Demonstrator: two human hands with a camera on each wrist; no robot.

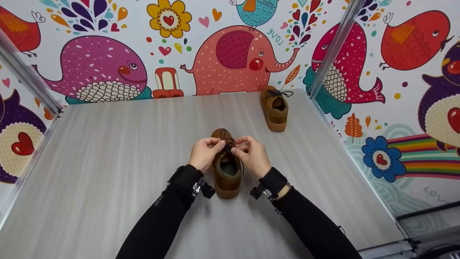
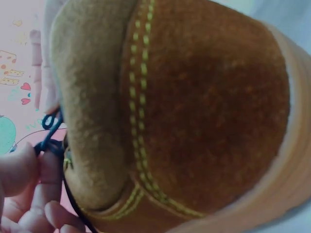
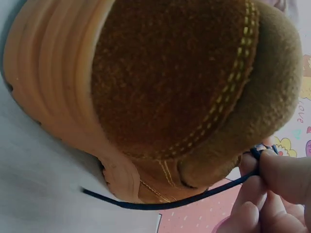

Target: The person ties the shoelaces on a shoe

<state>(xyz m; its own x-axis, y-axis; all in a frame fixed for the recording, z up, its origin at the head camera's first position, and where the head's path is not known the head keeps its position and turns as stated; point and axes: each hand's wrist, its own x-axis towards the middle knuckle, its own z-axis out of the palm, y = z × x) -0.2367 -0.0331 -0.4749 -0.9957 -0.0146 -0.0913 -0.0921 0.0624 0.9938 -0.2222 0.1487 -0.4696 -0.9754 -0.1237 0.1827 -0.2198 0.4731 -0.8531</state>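
A brown suede shoe [image 1: 227, 180] stands on the table, its heel toward me and its toe pointing away. Over its tongue, my left hand [image 1: 204, 153] pinches the dark shoelace [image 2: 48, 141] between thumb and forefinger. From the other side my right hand [image 1: 253, 154] pinches the lace [image 3: 194, 198] too, and a free end trails down along the shoe's right side. A small loop of lace stands up near the toe. In both wrist views the shoe's heel [image 2: 209, 97], with yellow stitching, fills most of the picture and partly hides the fingers.
A matching brown shoe [image 1: 277, 117] with a tied bow stands farther back on the right, near the wall. The pale wood-grain tabletop [image 1: 118, 172] is bordered by cartoon-printed panels [image 1: 233, 54] at the back and sides, with metal posts [image 1: 336, 46] at the corners.
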